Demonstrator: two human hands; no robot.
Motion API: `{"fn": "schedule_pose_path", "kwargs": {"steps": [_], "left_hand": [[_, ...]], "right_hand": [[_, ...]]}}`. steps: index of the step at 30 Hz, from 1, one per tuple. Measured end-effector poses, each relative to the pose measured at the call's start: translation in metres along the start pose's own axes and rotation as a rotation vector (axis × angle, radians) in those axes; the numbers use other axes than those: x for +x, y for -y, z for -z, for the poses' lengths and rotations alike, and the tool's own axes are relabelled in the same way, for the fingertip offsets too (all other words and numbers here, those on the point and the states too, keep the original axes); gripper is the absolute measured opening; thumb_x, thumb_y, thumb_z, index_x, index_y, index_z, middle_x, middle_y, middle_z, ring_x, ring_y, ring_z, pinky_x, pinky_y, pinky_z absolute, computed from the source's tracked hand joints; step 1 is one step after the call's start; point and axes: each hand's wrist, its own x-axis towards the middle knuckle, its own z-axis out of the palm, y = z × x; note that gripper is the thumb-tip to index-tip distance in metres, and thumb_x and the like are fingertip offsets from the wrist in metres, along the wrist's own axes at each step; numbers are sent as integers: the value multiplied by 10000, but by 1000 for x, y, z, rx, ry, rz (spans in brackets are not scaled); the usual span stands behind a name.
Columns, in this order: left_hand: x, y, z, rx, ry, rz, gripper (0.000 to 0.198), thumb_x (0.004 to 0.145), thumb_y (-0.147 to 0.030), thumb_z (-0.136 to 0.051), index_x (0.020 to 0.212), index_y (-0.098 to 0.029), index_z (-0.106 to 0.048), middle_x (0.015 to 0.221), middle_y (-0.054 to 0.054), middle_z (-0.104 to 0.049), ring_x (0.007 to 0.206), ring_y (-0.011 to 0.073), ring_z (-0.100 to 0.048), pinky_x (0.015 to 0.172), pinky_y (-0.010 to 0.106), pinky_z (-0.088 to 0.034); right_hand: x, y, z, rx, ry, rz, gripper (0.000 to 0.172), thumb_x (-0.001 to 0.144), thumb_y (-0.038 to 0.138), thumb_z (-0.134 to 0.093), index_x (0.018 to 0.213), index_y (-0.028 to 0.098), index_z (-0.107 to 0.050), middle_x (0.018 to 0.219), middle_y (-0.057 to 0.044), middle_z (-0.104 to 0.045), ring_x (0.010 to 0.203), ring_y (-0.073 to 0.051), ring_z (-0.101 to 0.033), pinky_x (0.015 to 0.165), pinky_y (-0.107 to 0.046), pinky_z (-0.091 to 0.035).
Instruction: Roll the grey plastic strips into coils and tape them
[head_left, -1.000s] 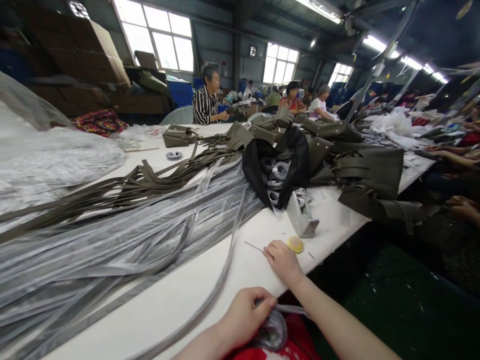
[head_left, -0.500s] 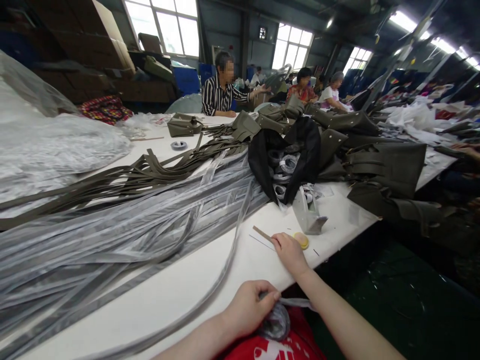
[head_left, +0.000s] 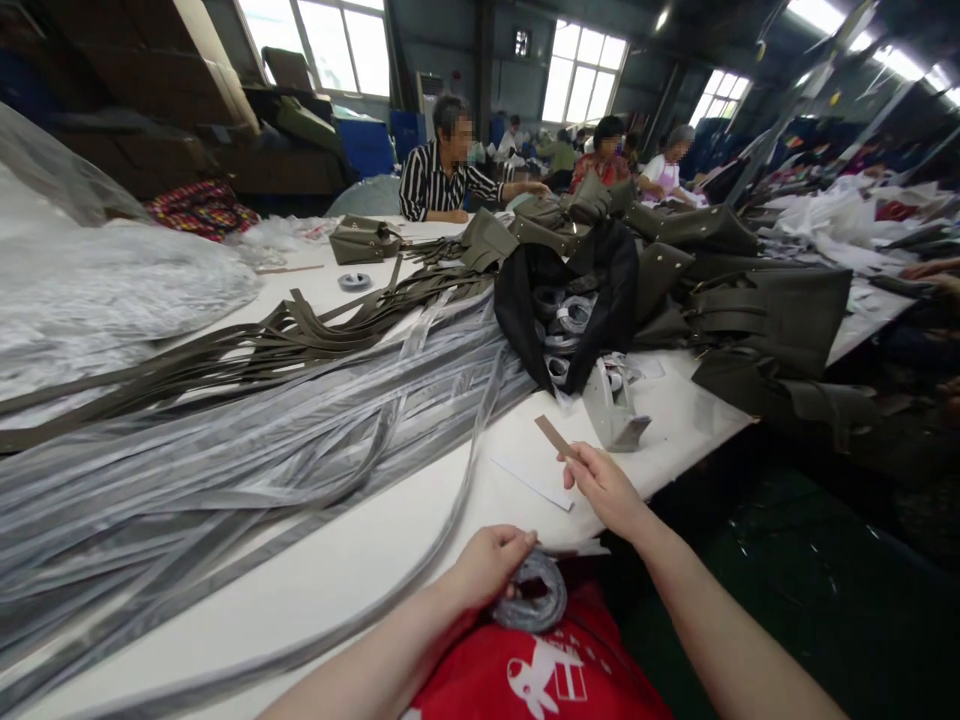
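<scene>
In my left hand point(head_left: 491, 565) is a coiled strap point(head_left: 551, 600) in greyish clear plastic, gripped at its upper left above my red apron point(head_left: 517, 660). My right hand point(head_left: 604, 485) pinches one end of a narrow brown strip point(head_left: 553, 437), raised over the table edge. A thin white strip point(head_left: 529, 482) lies on the table just left of that hand. Beyond my right hand stands a grey tape dispenser point(head_left: 615, 405). Behind it, an open black bag point(head_left: 521, 320) holds several wrapped coils point(head_left: 574, 315).
Long plastic-wrapped straps point(head_left: 247, 460) cover the table's left side, with olive straps point(head_left: 262, 355) behind them. Olive bags point(head_left: 780, 310) are heaped at the right. A co-worker in a striped shirt point(head_left: 424, 185) sits across the table. White plastic point(head_left: 112, 290) is piled far left.
My right hand has lifted the brown strip off the table and moved right. It now covers where the yellow round thing was. My left hand has shifted slightly up and left with the coil.
</scene>
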Motion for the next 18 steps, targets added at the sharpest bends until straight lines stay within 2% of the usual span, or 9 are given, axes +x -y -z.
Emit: {"fn": "schedule_pose_path", "kwargs": {"steps": [2, 4, 8, 13, 18], "left_hand": [[0, 0, 0, -65, 16, 24, 610, 652, -736, -591, 752, -137, -643, 548, -6, -593, 361, 76, -399, 387, 220, -306], [-1, 0, 0, -90, 18, 34, 586, 651, -724, -611, 734, -144, -631, 548, -7, -600, 360, 73, -399, 389, 218, -311], [4, 0, 0, -91, -15, 11, 542, 714, -686, -587, 760, -147, -630, 516, -19, -577, 357, 72, -388, 385, 211, -294], [16, -13, 7, -24, -106, -124, 510, 780, -633, -551, 865, -142, -658, 519, -36, -552, 375, 78, -391, 390, 209, -297], [14, -35, 8, 115, -172, -235, 425, 822, -522, -546, 921, -134, -689, 601, -9, -609, 416, 94, -455, 425, 217, -359]], "right_hand": [[-25, 12, 6, 129, 110, -27, 372, 988, 408, -319, 1035, 194, -619, 683, 11, -593, 626, -145, -542, 614, -253, -416], [-49, 24, 9, 172, 168, -59, 437, 994, 446, -300, 994, 190, -654, 734, -11, -606, 683, -157, -555, 636, -258, -422], [-82, 41, 11, 130, 211, -40, 412, 993, 420, -342, 851, 190, -653, 815, -36, -640, 784, -178, -583, 701, -267, -432], [-94, 48, 8, -15, 82, -28, 253, 938, 366, -490, 796, 196, -612, 772, -23, -635, 702, -164, -572, 631, -255, -413], [-97, 55, 5, -448, 39, 128, 228, 905, 272, -525, 692, 217, -585, 684, -28, -642, 647, -175, -574, 612, -298, -350]]}}
